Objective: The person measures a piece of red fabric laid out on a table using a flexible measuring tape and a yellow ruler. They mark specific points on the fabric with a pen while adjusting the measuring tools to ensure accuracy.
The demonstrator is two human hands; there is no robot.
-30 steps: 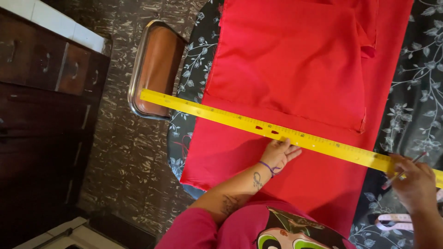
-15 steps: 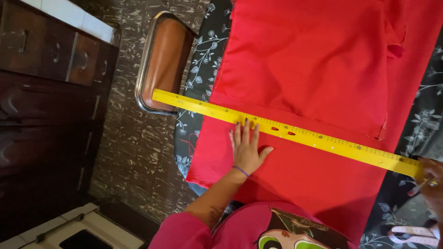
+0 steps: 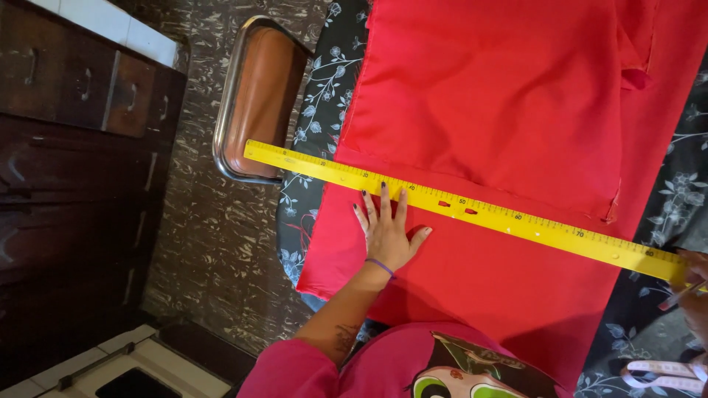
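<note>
A large red fabric (image 3: 479,96) lies spread over a table with a black floral cloth (image 3: 317,110). A long yellow ruler (image 3: 472,210) lies slantwise across the fabric. My left hand (image 3: 387,236) rests flat on the fabric with fingers spread, its fingertips touching the ruler's near edge. My right hand (image 3: 697,298) is mostly cut off at the right edge. It sits at the ruler's far end and grips a thin pencil-like stick (image 3: 675,297).
A brown chair with a metal frame (image 3: 258,96) stands against the table, under the ruler's left end. Dark wooden drawers (image 3: 66,147) line the left side. A coiled pink measuring tape (image 3: 664,372) lies at the bottom right. A white appliance (image 3: 96,368) shows at the bottom left.
My left hand has slid left along the ruler and flattened with fingers spread. My right hand has drifted toward the right edge of the view.
</note>
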